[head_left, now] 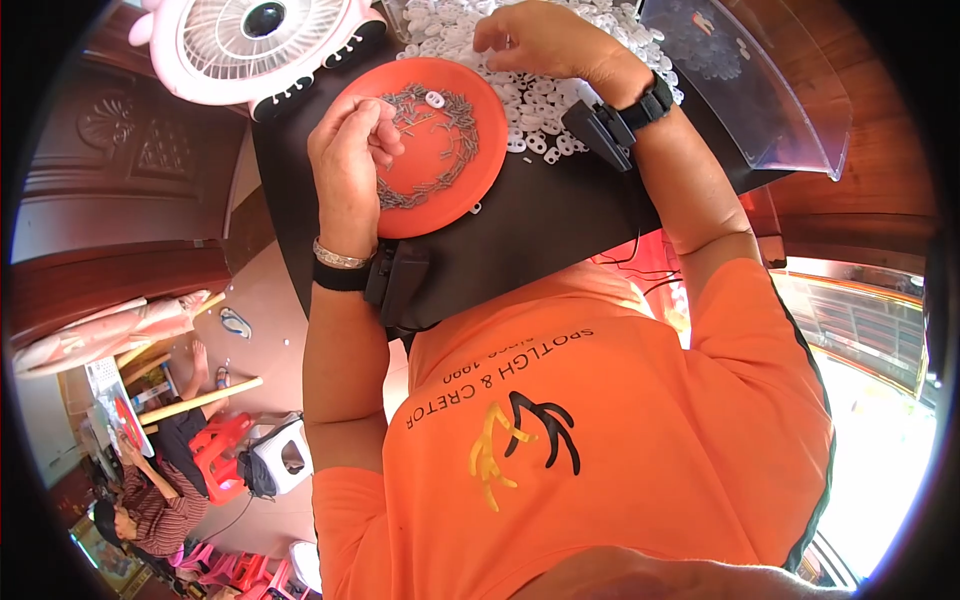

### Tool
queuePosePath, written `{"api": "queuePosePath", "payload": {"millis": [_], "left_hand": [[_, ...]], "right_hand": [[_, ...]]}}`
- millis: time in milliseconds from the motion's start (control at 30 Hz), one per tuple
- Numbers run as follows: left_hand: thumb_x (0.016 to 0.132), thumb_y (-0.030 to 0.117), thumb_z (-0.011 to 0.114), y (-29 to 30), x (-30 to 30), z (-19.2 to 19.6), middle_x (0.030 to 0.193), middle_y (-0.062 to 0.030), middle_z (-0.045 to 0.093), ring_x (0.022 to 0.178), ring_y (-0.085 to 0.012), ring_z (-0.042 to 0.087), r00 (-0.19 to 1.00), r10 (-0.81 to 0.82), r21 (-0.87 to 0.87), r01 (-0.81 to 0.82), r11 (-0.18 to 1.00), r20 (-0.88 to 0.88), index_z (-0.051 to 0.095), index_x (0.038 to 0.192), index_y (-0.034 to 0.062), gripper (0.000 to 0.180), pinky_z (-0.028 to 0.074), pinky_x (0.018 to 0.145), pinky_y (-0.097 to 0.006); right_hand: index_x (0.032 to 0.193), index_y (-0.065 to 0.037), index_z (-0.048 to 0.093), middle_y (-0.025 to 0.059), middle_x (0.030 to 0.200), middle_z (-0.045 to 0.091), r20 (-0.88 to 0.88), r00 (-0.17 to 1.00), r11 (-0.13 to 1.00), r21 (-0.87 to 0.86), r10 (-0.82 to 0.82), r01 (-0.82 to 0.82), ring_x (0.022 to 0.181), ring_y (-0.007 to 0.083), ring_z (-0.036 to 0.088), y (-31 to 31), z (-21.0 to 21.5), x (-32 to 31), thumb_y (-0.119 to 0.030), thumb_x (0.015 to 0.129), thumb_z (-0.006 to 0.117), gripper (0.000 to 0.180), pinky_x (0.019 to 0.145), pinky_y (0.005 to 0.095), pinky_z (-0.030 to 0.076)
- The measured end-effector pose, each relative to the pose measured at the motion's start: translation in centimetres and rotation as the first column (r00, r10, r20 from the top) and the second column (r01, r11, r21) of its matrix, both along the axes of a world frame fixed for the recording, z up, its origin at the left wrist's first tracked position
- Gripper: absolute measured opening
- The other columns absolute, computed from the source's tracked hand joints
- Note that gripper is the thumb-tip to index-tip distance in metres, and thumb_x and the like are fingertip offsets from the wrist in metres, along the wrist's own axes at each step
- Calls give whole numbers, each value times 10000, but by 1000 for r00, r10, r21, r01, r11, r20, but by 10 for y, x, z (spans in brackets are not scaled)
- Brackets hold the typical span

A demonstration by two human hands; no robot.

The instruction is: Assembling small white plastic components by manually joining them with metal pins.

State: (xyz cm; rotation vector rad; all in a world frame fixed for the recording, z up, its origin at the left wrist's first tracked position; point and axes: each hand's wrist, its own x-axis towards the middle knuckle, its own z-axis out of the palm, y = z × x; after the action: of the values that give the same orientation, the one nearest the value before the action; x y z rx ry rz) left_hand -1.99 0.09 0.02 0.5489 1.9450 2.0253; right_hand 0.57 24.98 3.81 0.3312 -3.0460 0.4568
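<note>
So we're sitting at the dark table (pixel 520 230) with a round orange plastic plate (pixel 455 170) near its left edge, and on that plate there's a ring of small grey metal pins (pixel 455 110) plus one white plastic washer-like piece (pixel 434 99) lying near the plate's far rim. Behind the plate, toward the far edge of the table, is the big heap of small white plastic rings (pixel 545 105).

Our left hand (pixel 350 160) sits over the left side of the plate, fingers curled in and pinched together; it looks like we've got something tiny between thumb and fingertips, but honestly it's too small to tell what. Our right hand (pixel 545 42) is out on the white heap, fingers bent down into the pieces, and we can't tell whether it's actually gripping one.

Our read: we're in the pick-up part of a put-together job, one hand fetching a ring while the other handles a pin. The next move calls for bringing both hands together above the plate and lining up really small parts, so a steady pinch matters more than speed.

Also around: a pink and white desk fan (pixel 265 40) at the far left corner, and a clear plastic tray (pixel 770 90) at the far right.
</note>
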Motion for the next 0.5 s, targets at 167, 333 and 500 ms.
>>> {"api": "queuePosePath", "payload": {"millis": [167, 333, 500], "left_hand": [[919, 235, 468, -1, -5, -8, 729, -40, 580, 636, -124, 564, 990, -1, -102, 15, 995, 138, 591, 878, 24, 247, 413, 606, -237], [927, 247, 459, -2, -8, -8, 742, -37, 584, 645, -124, 570, 990, -16, -131, 35, 991, 143, 590, 898, 27, 257, 418, 610, -238], [931, 251, 453, -2, -6, -5, 741, -34, 583, 646, -118, 568, 989, -24, -171, 49, 984, 143, 590, 897, 30, 263, 415, 609, -236]], "right_hand": [[945, -74, 677, 146, 865, 669, -30, 1000, 999, 32, 1, 0, 848, 332, 629, 13, -24, -12, -225, 760, 622, 244, 717, 416, 494], [853, -93, 687, 137, 811, 660, -132, 974, 978, 72, -184, 195, 799, 334, 624, 22, -25, -9, -180, 744, 578, 177, 690, 446, 488], [793, -77, 688, 145, 773, 658, -239, 955, 957, 189, -174, 222, 753, 346, 627, 22, -21, -11, -185, 742, 568, 170, 658, 444, 494]]}}
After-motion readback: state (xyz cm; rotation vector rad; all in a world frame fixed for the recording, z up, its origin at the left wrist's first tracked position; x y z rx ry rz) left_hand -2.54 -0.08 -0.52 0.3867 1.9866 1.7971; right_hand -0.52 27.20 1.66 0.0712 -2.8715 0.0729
